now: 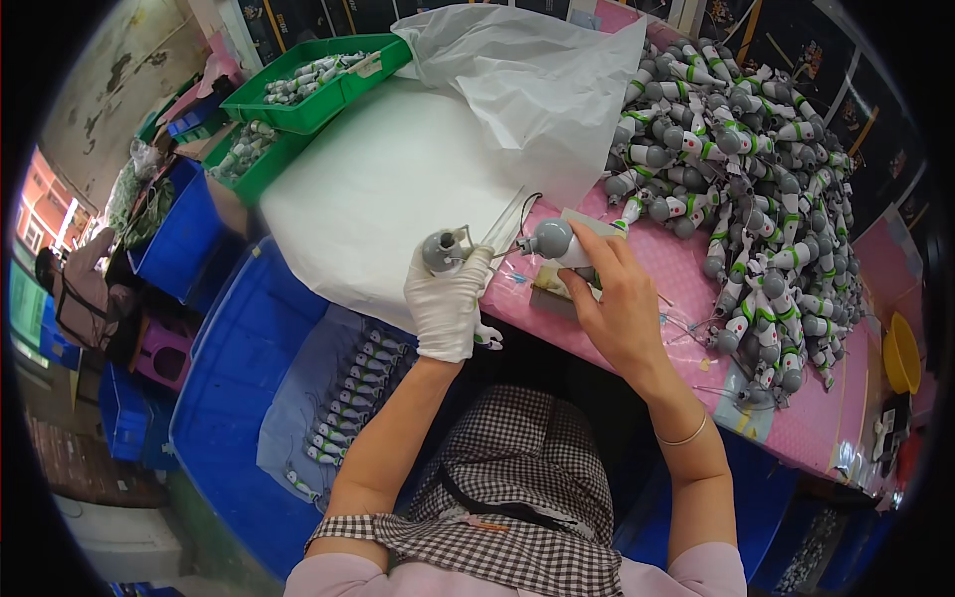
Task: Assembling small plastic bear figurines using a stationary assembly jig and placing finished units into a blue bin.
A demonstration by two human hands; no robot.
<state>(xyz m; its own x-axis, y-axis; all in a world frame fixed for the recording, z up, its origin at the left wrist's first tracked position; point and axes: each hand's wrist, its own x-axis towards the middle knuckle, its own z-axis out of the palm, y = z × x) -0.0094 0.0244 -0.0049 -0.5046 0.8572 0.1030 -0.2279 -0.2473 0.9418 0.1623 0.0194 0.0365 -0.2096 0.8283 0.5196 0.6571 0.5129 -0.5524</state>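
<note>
My left hand [438, 313], in a white glove, is closed around a plastic piece with a round grey end [440, 252]. A green-and-white tip [487, 336] shows below that hand. My bare right hand [617, 294] pinches a second white-and-grey piece, its grey ball end [550, 239] pointing left. A thin dark wire [527, 209] loops beside this ball, and thin wire runs between the two pieces. Under the right hand a small beige box [555, 297] sits on the pink-covered table [647, 264]; its contents are mostly hidden.
A large heap of similar grey, white and green pieces [736, 149] covers the table's right side. White sheeting [368, 179] spreads to the left, near green trays [328, 104]. Below stands a blue bin [224, 368] with rows of pieces [353, 398]. A yellow basin [901, 353] is far right.
</note>
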